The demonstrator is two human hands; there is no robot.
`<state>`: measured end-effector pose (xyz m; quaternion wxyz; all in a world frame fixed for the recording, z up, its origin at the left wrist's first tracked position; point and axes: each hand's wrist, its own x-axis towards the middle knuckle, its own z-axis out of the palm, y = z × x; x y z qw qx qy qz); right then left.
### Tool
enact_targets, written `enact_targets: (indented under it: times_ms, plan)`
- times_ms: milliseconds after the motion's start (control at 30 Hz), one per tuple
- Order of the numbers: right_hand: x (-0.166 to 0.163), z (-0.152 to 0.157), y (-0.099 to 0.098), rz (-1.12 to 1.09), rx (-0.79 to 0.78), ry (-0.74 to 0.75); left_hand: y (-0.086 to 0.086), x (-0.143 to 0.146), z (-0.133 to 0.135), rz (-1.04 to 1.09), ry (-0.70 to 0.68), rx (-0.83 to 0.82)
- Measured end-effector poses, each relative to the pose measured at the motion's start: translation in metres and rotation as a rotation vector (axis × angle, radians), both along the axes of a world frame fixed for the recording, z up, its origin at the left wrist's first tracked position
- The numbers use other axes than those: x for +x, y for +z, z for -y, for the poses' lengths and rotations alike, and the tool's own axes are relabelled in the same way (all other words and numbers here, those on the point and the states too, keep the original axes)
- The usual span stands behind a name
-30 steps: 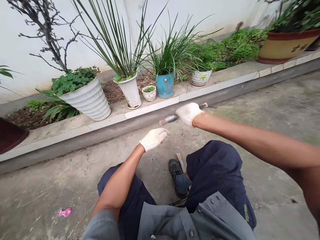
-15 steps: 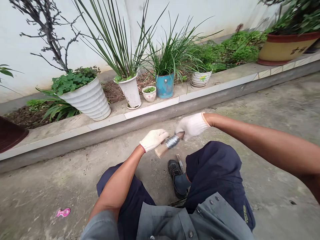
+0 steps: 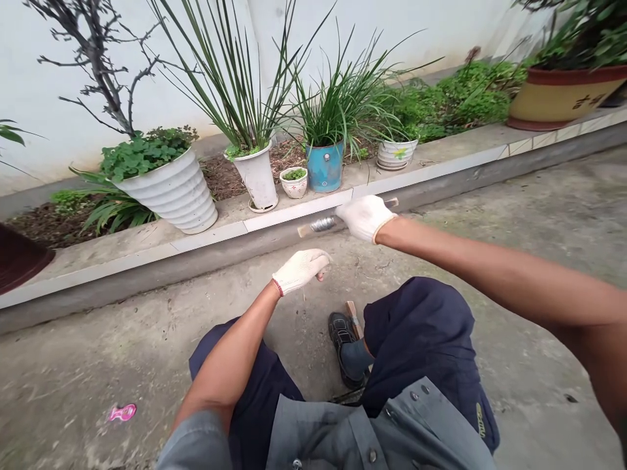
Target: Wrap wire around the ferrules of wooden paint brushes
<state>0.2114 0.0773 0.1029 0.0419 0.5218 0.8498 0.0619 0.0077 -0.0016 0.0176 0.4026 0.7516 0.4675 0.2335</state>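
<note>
In a white knit glove, my right hand (image 3: pixel 362 217) is closed round a wooden stick (image 3: pixel 304 231) wound with silvery wire (image 3: pixel 323 224). The stick is held out near the curb's face, and both its ends poke out past the glove. Lower and to the left, my left hand (image 3: pixel 300 270), also gloved, has its fingers pinched together. Whatever it may hold is too small to make out; a faint thin strand shows beneath it. The two hands are apart.
A raised curb (image 3: pixel 298 213) bears several potted plants, among them a blue pot (image 3: pixel 324 168) and a ribbed white pot (image 3: pixel 169 189). Another piece of wood (image 3: pixel 353 316) lies by my shoe (image 3: pixel 344 339). A pink item (image 3: pixel 122 412) lies on the concrete.
My right hand has moved up and away towards the curb with the wire-wound stick, leaving my left hand. The left hand has stayed nearly in place.
</note>
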Motion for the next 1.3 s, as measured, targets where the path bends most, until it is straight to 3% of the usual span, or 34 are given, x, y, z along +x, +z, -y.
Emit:
enact_targets:
  times_ms: [167, 300, 433, 567, 633, 733, 833, 967, 1033, 1133, 1300]
  plan:
    - [-0.01, 0.023, -0.018, 0.283, -0.171, 0.05, 0.008, -0.006, -0.002, -0.212, 0.005, 0.151]
    - [0.006, 0.033, -0.013, 0.429, -0.37, 0.289, 0.014, -0.009, -0.002, -0.31, 0.002, 0.191]
    - [0.029, 0.031, -0.003, 0.338, -0.535, 0.434, 0.016, -0.01, -0.001, -0.326, -0.031, 0.117]
    - [0.038, 0.032, 0.009, 0.046, -0.692, 0.458, 0.012, -0.008, 0.001, -0.203, -0.051, 0.061]
    - [0.035, 0.032, 0.015, -0.133, -0.641, 0.406, 0.01, -0.005, 0.003, -0.115, -0.062, 0.046]
    - [0.028, 0.024, 0.019, -0.251, -0.415, 0.264, 0.007, 0.002, 0.007, -0.011, -0.071, -0.027]
    - [0.022, 0.011, 0.016, -0.228, -0.216, 0.131, 0.006, 0.008, 0.009, 0.009, -0.099, -0.081]
    - [0.016, 0.003, 0.002, -0.022, -0.012, 0.041, 0.004, 0.007, 0.008, -0.099, -0.109, -0.045]
    - [0.012, 0.006, -0.008, 0.09, -0.006, 0.036, 0.003, 0.005, 0.006, -0.159, -0.079, -0.009]
    - [0.008, 0.016, -0.019, 0.255, -0.127, 0.064, -0.001, 0.001, 0.002, -0.284, -0.05, 0.085]
    - [0.017, 0.032, -0.023, 0.423, -0.329, 0.293, -0.007, 0.0, -0.003, -0.489, -0.01, 0.244]
